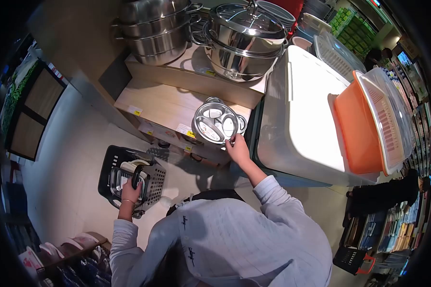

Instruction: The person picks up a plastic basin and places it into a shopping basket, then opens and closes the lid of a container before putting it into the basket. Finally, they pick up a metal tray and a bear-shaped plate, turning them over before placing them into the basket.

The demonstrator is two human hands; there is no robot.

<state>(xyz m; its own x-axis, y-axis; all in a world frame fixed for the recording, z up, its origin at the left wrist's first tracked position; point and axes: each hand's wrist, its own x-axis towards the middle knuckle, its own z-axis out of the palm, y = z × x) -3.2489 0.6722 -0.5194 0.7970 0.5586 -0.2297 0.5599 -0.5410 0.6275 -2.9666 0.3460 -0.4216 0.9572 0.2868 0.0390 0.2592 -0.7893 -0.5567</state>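
Note:
My right hand [238,149] pinches the near rim of a round stainless steel divided plate [217,125], tilted at the front edge of a wooden shelf [167,98]. Its compartments face up toward me. Parts of other shiny metal ware [242,123] show just behind and beside the plate; their kind is hard to make out. Low on the left, my left hand [131,191] is closed around the black handle of a dark shopping basket [159,184]. Inside that basket lie metal and pale items [129,166], partly covered by the handle and hand.
Steel steamer pots [153,36] and a lidded glass-top pot [242,43] stand on the upper shelf. To the right is a large translucent storage box [297,119] with an orange basin [357,129] on it. A person in dark clothes [385,196] is at far right, near another basket [349,259].

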